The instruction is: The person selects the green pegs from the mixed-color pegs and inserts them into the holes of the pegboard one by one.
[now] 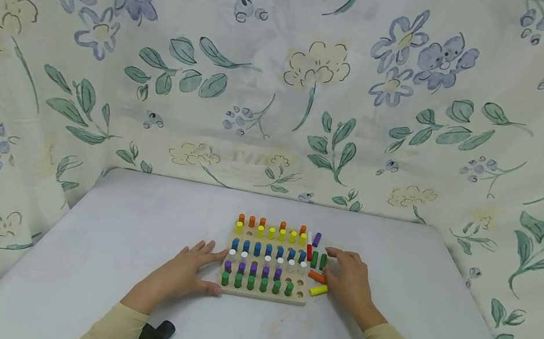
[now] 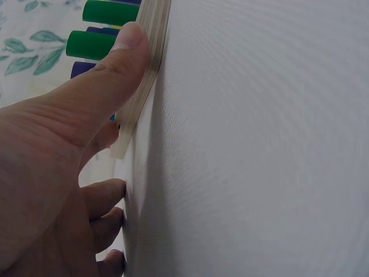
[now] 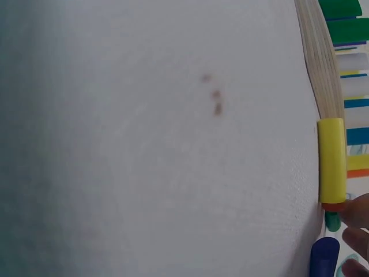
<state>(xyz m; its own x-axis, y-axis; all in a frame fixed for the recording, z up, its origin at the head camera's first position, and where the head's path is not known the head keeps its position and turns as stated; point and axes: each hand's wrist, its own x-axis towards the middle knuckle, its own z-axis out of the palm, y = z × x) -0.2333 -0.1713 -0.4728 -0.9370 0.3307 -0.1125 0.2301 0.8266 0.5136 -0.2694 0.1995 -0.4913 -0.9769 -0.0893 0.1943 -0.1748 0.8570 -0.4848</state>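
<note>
A wooden pegboard (image 1: pixel 261 295) lies on the table with rows of orange, yellow, blue, white, purple and green pegs standing in it. At its left edge my left hand (image 1: pixel 187 274) is spread, the thumb touching the board's front corner; in the left wrist view the thumb (image 2: pixel 109 69) lies against the layered edge near a green peg (image 2: pixel 89 45). My right hand (image 1: pixel 349 280) hovers over loose pegs right of the board, fingers bent, beside a green peg (image 1: pixel 324 261). A yellow peg (image 3: pixel 332 161) lies near these fingers; a purple peg (image 3: pixel 324 258) lies below it in that view.
More loose pegs lie along the board's right side: a purple one (image 1: pixel 316 239), a red one (image 1: pixel 309 252), another green one (image 1: pixel 314 259) and an orange one (image 1: pixel 317 277). A white table (image 1: pixel 138 220) meets a floral cloth (image 1: pixel 271 105) behind and at both sides.
</note>
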